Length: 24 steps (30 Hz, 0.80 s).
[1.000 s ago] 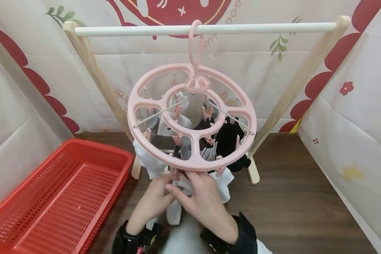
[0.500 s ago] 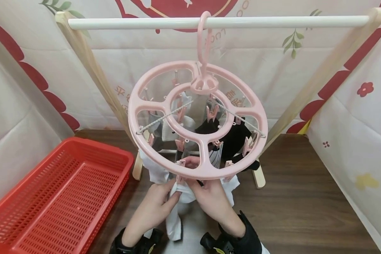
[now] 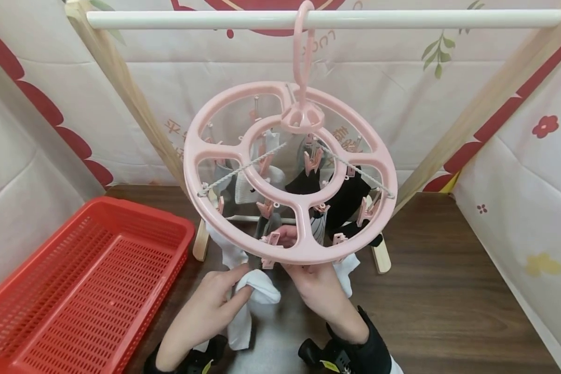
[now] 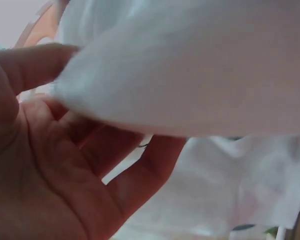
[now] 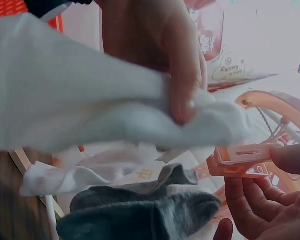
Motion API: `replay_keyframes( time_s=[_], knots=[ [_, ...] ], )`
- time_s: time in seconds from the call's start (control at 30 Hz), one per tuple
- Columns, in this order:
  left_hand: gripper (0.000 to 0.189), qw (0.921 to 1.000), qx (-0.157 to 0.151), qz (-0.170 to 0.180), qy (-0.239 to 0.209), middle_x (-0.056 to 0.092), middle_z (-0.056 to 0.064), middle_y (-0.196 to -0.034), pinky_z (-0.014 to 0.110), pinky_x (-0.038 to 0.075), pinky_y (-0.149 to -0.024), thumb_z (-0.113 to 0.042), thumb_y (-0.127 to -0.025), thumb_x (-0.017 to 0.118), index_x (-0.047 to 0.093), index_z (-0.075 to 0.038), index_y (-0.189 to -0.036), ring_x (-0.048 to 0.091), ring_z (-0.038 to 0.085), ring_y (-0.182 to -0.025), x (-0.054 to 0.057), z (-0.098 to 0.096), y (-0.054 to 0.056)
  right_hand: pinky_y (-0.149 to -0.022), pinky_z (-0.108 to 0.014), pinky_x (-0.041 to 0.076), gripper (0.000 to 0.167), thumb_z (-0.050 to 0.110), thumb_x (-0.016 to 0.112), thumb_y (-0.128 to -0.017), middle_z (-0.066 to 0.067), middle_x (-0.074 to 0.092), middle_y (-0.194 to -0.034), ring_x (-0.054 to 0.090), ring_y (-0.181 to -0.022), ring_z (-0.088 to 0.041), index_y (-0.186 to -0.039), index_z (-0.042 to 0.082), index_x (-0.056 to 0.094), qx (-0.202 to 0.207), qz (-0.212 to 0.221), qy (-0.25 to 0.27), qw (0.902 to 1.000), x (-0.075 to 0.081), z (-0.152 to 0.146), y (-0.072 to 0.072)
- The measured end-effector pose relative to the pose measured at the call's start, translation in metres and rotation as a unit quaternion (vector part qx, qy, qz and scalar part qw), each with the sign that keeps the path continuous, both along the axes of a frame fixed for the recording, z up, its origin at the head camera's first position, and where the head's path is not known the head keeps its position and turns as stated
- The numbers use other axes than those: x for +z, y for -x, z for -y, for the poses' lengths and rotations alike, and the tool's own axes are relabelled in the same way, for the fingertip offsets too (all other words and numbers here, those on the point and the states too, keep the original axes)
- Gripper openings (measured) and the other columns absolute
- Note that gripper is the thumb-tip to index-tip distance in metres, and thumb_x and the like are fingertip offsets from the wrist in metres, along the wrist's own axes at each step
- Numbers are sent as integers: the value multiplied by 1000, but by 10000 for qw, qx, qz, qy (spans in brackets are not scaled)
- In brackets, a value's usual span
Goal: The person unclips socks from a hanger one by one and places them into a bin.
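Observation:
A pink round clip hanger (image 3: 290, 254) hangs from a white rail. Below its front rim, my left hand (image 3: 205, 306) pinches a white sock (image 3: 262, 288) between thumb and fingers. That sock's fabric fills much of the left wrist view. My right hand (image 3: 320, 291) reaches up under the rim and pinches a pink clip (image 5: 240, 155) between thumb and fingers, shown in the right wrist view. In the head view the sock is slightly below the clip, apart from it. Another white sock (image 3: 239, 327) hangs down beside the left hand.
Grey socks (image 5: 140, 210), a black sock (image 3: 348, 202) and other white socks hang from the hanger's clips. A red plastic basket (image 3: 184, 234) stands on the left of the wooden table (image 3: 449, 291). Wooden legs (image 3: 131, 98) support the white rail (image 3: 191, 19).
The left hand has moved down and left with the white sock, away from the front clip. The right hand stays at that clip. The head view has shifted, so the rail sits higher.

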<state>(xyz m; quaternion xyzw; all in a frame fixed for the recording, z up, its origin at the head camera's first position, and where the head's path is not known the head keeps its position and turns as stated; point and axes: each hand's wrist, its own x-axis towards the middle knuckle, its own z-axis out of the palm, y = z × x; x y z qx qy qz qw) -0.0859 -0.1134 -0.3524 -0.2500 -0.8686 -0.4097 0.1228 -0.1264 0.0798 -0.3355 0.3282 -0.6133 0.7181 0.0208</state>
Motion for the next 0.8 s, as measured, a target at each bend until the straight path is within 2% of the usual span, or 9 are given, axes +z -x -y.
replay_keyframes(
  time_s=[0.13, 0.2, 0.3, 0.4, 0.43, 0.53, 0.6, 0.7, 0.8],
  knots=[
    [22, 9998, 71, -138, -152, 52, -14, -70, 19, 40, -50, 3, -85, 64, 62, -18, -90, 45, 0, -58, 5, 9, -5, -88, -30, 46, 22, -8, 52, -94, -8, 63, -102, 60, -93, -17, -116, -9, 53, -103, -10, -232, 9997, 2, -7, 3],
    [23, 9993, 165, -195, -271, 56, -13, -74, 20, 40, -52, 4, -86, 64, 63, -17, -93, 46, 1, -61, 8, 15, -8, -76, -25, 48, 22, -8, 50, -95, -10, 62, -104, 60, -84, -14, -117, -9, 53, -4, 30, -311, 9995, 3, -13, 3],
    [24, 9983, 390, -321, -285, 54, -13, -74, 18, 38, -50, 4, -86, 65, 63, -18, -95, 43, 0, -58, 13, 23, -13, -78, -25, 48, 25, -7, 50, -96, -13, 63, -107, 60, -87, -13, -120, -10, 54, 22, 65, -512, 9987, 3, -23, 6],
    [26, 9969, 585, -384, -360, 53, -13, -74, 16, 34, -48, 6, -86, 65, 62, -18, -96, 39, -1, -56, 17, 29, -16, -84, -28, 48, 26, -5, 53, -95, -16, 64, -111, 63, -91, -16, -121, -9, 55, -28, 157, -638, 9978, 5, -35, 9],
    [27, 9962, 655, -432, -389, 53, -12, -74, 16, 35, -48, 7, -85, 64, 62, -18, -96, 39, -1, -56, 18, 30, -16, -92, -31, 45, 29, -5, 55, -94, -16, 63, -114, 61, -102, -20, -123, -8, 55, -67, 123, -719, 9973, 5, -38, 11],
    [29, 9936, 829, -590, -481, 57, -9, -78, 17, 38, -50, 10, -84, 64, 62, -15, -96, 44, 1, -60, 19, 33, -17, -94, -32, 43, 37, -7, 58, -92, -15, 63, -115, 60, -103, -21, -128, -6, 52, 38, -1, -858, 9963, 6, -45, 17],
    [29, 9931, 899, -633, -418, 58, -9, -79, 17, 39, -51, 11, -84, 63, 62, -15, -96, 46, 2, -61, 19, 34, -16, -97, -32, 39, 43, -8, 60, -90, -12, 64, -113, 60, -103, -21, -131, -3, 50, 110, -123, -987, 9950, 5, -49, 20],
    [28, 9935, 964, -600, -86, 55, -11, -75, 16, 38, -50, 8, -84, 63, 63, -18, -96, 43, 0, -57, 20, 34, -15, -103, -31, 32, 49, -9, 61, -89, -7, 61, -123, 53, -116, -20, -135, 1, 50, 110, -326, -1254, 9915, 3, -54, 22],
    [27, 9933, 966, -556, 322, 54, -14, -74, 17, 37, -50, 6, -85, 64, 63, -19, -95, 40, -2, -55, 23, 33, -13, -103, -30, 32, 51, -9, 61, -88, -7, 57, -130, 48, -123, -21, -137, 3, 50, 45, -586, -1478, 9873, -2, -59, 24]
  ],
)
